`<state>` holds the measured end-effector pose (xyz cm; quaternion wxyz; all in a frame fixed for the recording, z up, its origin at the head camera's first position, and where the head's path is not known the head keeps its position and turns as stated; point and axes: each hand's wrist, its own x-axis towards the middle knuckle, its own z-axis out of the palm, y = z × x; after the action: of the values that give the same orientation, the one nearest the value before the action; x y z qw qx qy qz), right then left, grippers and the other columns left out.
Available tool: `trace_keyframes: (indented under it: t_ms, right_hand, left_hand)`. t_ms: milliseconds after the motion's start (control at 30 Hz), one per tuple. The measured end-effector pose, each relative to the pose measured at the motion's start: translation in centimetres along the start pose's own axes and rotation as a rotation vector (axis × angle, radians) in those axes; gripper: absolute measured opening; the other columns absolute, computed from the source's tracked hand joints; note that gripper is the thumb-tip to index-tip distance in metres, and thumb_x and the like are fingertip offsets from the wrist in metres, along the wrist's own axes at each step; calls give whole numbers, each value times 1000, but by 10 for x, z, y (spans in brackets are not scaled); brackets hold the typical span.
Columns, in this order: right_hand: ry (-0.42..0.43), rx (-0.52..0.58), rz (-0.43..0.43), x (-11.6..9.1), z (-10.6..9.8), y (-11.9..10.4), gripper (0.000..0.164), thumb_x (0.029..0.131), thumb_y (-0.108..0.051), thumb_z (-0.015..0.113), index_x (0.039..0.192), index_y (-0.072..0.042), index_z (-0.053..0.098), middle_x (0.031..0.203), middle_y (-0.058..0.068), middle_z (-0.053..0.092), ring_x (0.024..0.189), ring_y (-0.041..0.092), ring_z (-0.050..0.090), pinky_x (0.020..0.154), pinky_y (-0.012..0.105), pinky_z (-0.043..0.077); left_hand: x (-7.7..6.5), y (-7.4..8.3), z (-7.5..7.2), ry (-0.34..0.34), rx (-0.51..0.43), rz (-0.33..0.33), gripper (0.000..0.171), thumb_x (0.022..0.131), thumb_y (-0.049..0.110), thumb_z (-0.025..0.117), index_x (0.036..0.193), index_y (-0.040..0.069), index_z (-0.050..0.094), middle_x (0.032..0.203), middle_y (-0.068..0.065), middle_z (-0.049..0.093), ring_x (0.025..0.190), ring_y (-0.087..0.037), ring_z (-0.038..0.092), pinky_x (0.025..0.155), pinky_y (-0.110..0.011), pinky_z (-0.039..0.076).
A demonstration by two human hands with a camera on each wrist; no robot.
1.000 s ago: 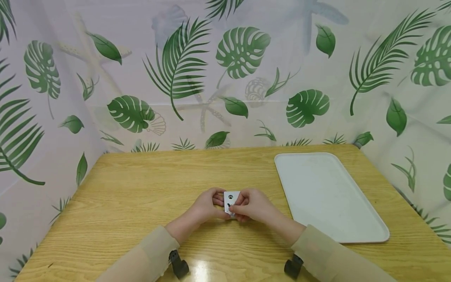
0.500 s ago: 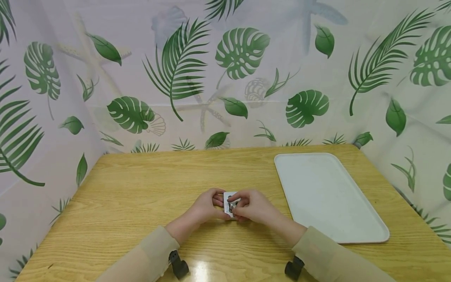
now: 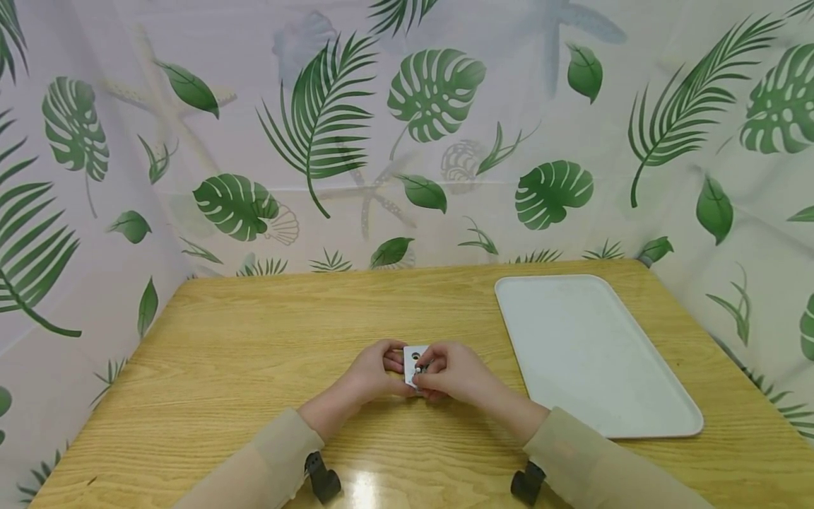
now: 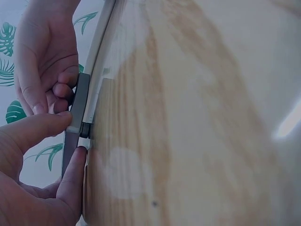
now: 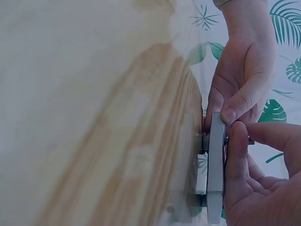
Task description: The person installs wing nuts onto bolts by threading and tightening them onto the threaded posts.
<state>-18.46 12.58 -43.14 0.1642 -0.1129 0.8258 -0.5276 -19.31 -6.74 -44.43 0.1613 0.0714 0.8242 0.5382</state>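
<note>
A small pale metal plate [image 3: 410, 357] lies between the two hands, low over the wooden table. My left hand [image 3: 372, 371] grips its left edge, with the thumb on one face and a finger beneath, as the left wrist view shows. My right hand [image 3: 461, 371] has its thumb and index finger pinched around a threaded bolt [image 5: 251, 141] that sticks up through the plate; any nut there is hidden by the fingers. On the underside, a bolt head [image 4: 85, 130] shows near the left fingers, and a second bolt head [image 5: 202, 200] shows in the right wrist view.
A white rectangular tray [image 3: 591, 353] lies on the right part of the wooden table [image 3: 286, 311]. Leaf-patterned cloth [image 3: 356, 141] hangs behind and at both sides. Each wrist wears a small black camera [image 3: 324, 484].
The right index finger reached over the plate's upper hole half a second ago and has now drawn back to the bolt. The left hand and plate have stayed in place.
</note>
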Motion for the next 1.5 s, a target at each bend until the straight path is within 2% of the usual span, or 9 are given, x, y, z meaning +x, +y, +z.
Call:
trace_keyframes:
  t_ms: [233, 400, 567, 667, 767, 900, 1000, 1200, 1500]
  right_hand:
    - [32, -16, 9, -1, 1, -1, 16, 93, -5, 79, 91, 2, 65, 69, 6, 72, 57, 7, 67, 57, 25, 60]
    - [50, -57, 6, -1, 1, -1, 17, 93, -7, 79, 86, 0, 65, 65, 4, 71, 55, 7, 65, 55, 24, 58]
    - [56, -88, 8, -2, -1, -1, 19, 93, -8, 80, 84, -2, 64, 63, 3, 69, 54, 7, 64, 54, 23, 56]
    - [58, -98, 4, -3, -2, -1, 17, 93, -9, 80, 86, -1, 66, 66, 3, 70, 56, 6, 64, 55, 22, 55]
    - [55, -116, -19, -3, -3, -1, 14, 93, -10, 80, 96, 0, 70, 70, 4, 72, 58, 7, 64, 56, 23, 52]
    - [28, -125, -64, -2, -4, 1, 23, 93, -6, 77, 114, 3, 72, 76, 7, 74, 61, 9, 66, 58, 24, 53]
    - [-3, -108, -83, -2, -5, 2, 29, 92, -1, 73, 120, 5, 72, 79, 9, 75, 64, 10, 67, 61, 25, 57]
    - [-40, -70, -88, -2, -5, 2, 30, 91, 3, 70, 121, 6, 73, 81, 10, 74, 67, 9, 67, 65, 28, 61]
    - [-20, -35, -50, -2, -4, 0, 25, 91, 0, 75, 116, 6, 73, 83, 12, 76, 67, 9, 70, 67, 30, 63]
  left_hand:
    - [-1, 0, 0, 8, -2, 5, 78, 77, -9, 88, 147, -4, 54, 120, -16, 69, 108, -22, 67, 92, -31, 57]
    - [1, -1, 1, 10, 3, 0, 78, 77, -8, 89, 147, -4, 54, 120, -15, 69, 108, -22, 67, 95, -33, 57]
    - [2, 0, 0, 2, 5, -2, 77, 78, -7, 88, 147, -4, 54, 119, -15, 69, 107, -20, 67, 92, -29, 56]
    - [1, 1, -1, -1, 1, -8, 77, 79, -7, 88, 148, -3, 54, 120, -15, 69, 108, -21, 67, 93, -29, 56]
    - [0, 1, -1, 0, 3, -3, 77, 78, -8, 89, 147, -3, 54, 121, -16, 69, 109, -23, 67, 94, -33, 57]
    - [1, 1, -1, 0, 5, -15, 78, 79, -7, 89, 148, -2, 54, 122, -15, 69, 109, -23, 67, 96, -35, 57]
    - [0, 1, 0, -2, 5, -22, 78, 79, -6, 89, 149, -2, 53, 122, -15, 68, 110, -23, 67, 96, -36, 57]
    - [1, 0, 0, -1, 22, -21, 79, 79, -6, 89, 149, -2, 53, 122, -14, 69, 110, -23, 67, 96, -35, 57]
    - [2, -1, 0, -2, 12, -11, 78, 78, -7, 89, 148, -3, 54, 121, -15, 69, 108, -22, 67, 94, -34, 57]
